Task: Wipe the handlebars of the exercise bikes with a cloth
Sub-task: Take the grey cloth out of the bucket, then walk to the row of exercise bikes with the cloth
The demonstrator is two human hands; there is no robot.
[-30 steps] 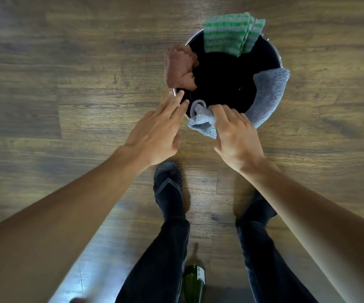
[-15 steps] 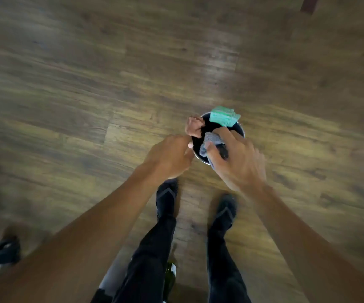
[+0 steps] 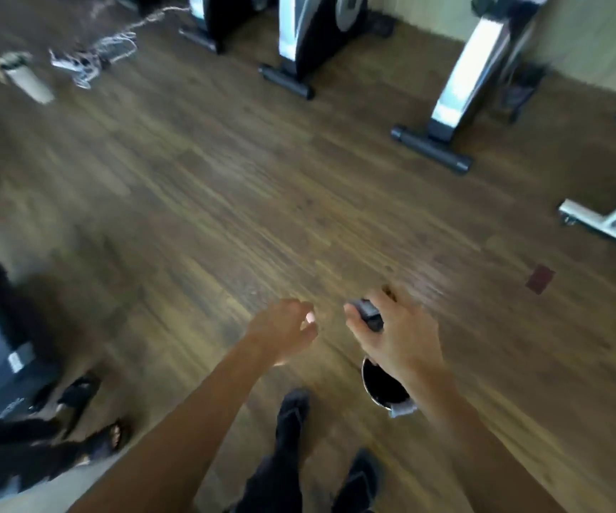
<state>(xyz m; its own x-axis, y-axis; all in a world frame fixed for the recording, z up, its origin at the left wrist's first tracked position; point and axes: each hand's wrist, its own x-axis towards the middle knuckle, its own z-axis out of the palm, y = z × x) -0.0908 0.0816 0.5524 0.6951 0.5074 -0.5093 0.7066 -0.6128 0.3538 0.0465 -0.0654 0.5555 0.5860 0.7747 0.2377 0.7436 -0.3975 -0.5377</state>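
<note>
1. Grey cloth (image 3: 367, 317) sits bunched in the right hand (image 3: 397, 336), fingers curled tight around it, above the wooden floor (image 3: 225, 201).
2. Empty, the left hand (image 3: 284, 329) hangs loosely half-curled just beside it.
3. No wiping appears begun: the exercise bikes (image 3: 461, 87) stand well apart along the far wall, handlebars out of frame.
4. Below the right wrist, a dark bucket (image 3: 380, 386) rests on the floor with another grey cloth (image 3: 404, 409) over its rim; its contents are too dark to tell.

Right hand (image 3: 397, 338) gripping grey cloth (image 3: 367, 315), left hand (image 3: 284, 329) loosely spread
</note>
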